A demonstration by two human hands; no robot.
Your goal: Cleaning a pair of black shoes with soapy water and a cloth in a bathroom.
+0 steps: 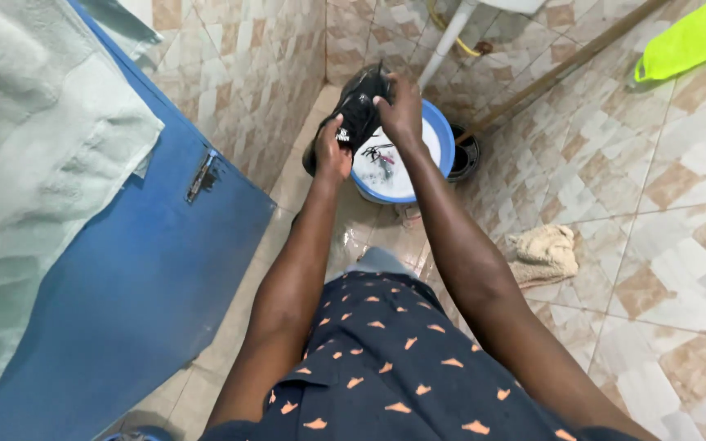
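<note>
- We look down at a black shoe (355,114) held over the left edge of a blue basin (446,135) of soapy water on the tiled floor (663,245).
- Our left hand (331,151) clasps the shoe's lower end from beneath; our right hand (399,109) closes over its upper end.
- The shoe's long axis runs from lower left to upper right, spanning the two hands, and both hands are on it, so neither is nearer.
- Beside the basin: a white pipe (451,37), a wooden handle (565,65), a beige cloth (542,253), a blue door (149,269) on our left.
</note>
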